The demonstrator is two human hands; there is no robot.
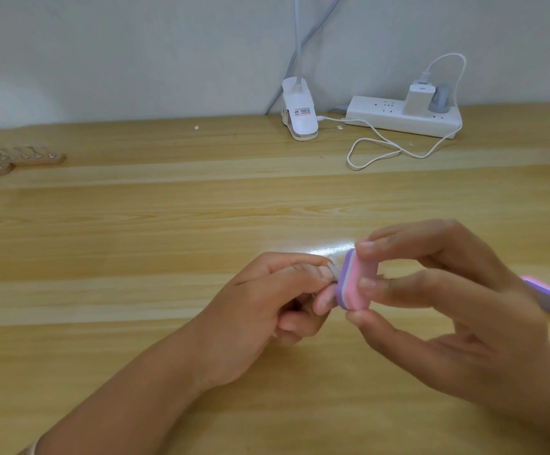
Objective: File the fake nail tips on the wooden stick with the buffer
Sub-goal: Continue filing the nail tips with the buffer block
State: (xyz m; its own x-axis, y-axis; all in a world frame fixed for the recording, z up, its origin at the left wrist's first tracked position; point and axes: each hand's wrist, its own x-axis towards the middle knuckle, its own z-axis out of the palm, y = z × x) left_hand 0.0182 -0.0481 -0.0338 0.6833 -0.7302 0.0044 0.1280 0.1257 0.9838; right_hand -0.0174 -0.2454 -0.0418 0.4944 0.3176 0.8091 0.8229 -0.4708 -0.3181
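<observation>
1. I see the right hand [447,310] pinching a pink-and-purple buffer block [355,285] between thumb and fingertips.
2. The left hand [267,300], fingers curled, pinches a pale nail tip [332,269] against the block's purple left face.
3. Wooden sticks [20,158] lie far left of the block.

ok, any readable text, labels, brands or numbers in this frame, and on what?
Nothing legible.
The sticker on the white clip lamp base: red and black print, too blurred to read.
The charger in the power strip: small dark mark on top, too small to read.
The buffer in the right hand, nail tip in the left hand, wooden sticks at far left: no print visible.
</observation>
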